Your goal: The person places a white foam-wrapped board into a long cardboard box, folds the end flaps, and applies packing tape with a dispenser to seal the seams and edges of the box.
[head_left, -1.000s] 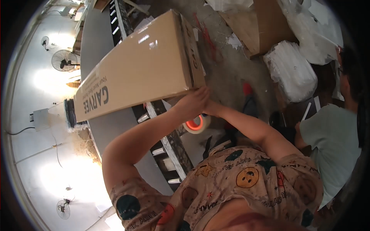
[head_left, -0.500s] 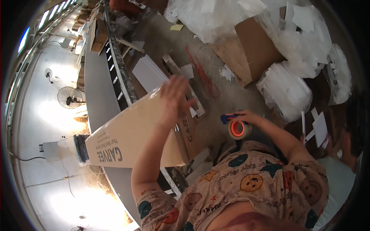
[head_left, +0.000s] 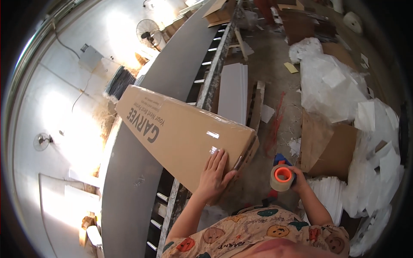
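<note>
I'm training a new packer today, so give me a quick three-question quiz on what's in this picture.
1. True or false: the left hand lies flat on the long brown cardboard box.
2. Which hand holds the tan roll of packing tape with an orange core?
A. left
B. right
C. neither
3. Fill in: the box's far end reaches over the grey ______.

Key:
1. True
2. B
3. conveyor belt
</note>
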Demonstrator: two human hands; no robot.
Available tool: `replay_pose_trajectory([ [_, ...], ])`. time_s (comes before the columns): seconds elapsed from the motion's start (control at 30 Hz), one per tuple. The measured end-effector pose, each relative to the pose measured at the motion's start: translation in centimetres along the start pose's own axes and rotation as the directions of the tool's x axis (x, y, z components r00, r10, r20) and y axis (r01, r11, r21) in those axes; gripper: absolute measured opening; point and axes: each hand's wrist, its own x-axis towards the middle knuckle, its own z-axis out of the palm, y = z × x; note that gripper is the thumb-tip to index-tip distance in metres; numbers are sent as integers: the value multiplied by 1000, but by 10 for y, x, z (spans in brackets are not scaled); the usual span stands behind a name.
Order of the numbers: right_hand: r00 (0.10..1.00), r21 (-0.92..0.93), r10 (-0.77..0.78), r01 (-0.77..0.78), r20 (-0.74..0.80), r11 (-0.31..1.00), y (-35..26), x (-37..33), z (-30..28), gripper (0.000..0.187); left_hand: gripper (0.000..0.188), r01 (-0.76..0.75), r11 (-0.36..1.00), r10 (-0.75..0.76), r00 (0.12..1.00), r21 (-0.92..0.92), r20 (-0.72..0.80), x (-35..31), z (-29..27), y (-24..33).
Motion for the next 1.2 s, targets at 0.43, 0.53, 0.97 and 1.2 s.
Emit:
replay_pose_trajectory([
  [0.43,998,184,59,-54,-20,981,-29,70,66,56,19,554,721,-679,449,-416,-581,-160,7,-33],
  [0.53,968,227,232,-206,-96,952,-9,78,60,50,16,574,615,-783,362,-540,-506,-192,21,-43],
  [0.97,956,86,288,-282,-63,955,-77,132,-53,53,16,446,884,-424,642,-139,-639,24,-48,-47],
  [1.2,868,217,466,-495,174,841,-180,177,-94,51,27,396,861,-396,916,-320,68,293,-15,-76],
])
